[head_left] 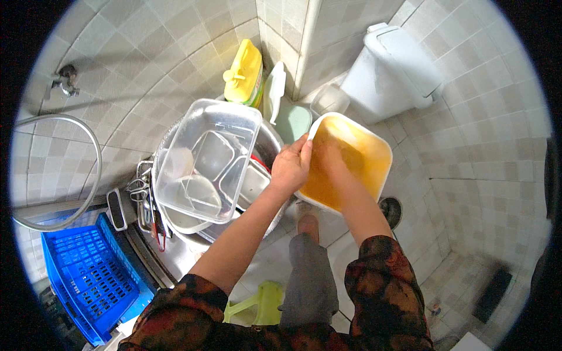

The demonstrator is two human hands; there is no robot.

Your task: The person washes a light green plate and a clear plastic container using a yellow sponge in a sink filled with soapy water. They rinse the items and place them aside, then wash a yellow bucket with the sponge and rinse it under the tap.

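My left hand (pixel 291 166) grips the left rim of a white rectangular plastic container (pixel 385 147), which is tilted towards me. Its inside is orange; whether that is liquid or a coating I cannot tell. My right hand (pixel 330 154) reaches down into the container, blurred, with its fingers hard to make out. To the left, a clear rectangular plastic box (pixel 206 116) lies on top of a large round metal basin (pixel 274 134). Beneath it in the basin are other containers and lids (pixel 252 182), partly seen through the clear plastic.
A yellow jug (pixel 244 72), a white lid (pixel 275 93), a pale green tub (pixel 294 124) and a clear container (pixel 330 100) stand behind. Farther right is a lidded white bin (pixel 382 74). At left are metal utensils (pixel 142 188), a blue crate (pixel 92 272) and a hose (pixel 97 149). A green stool (pixel 267 300) stands below.
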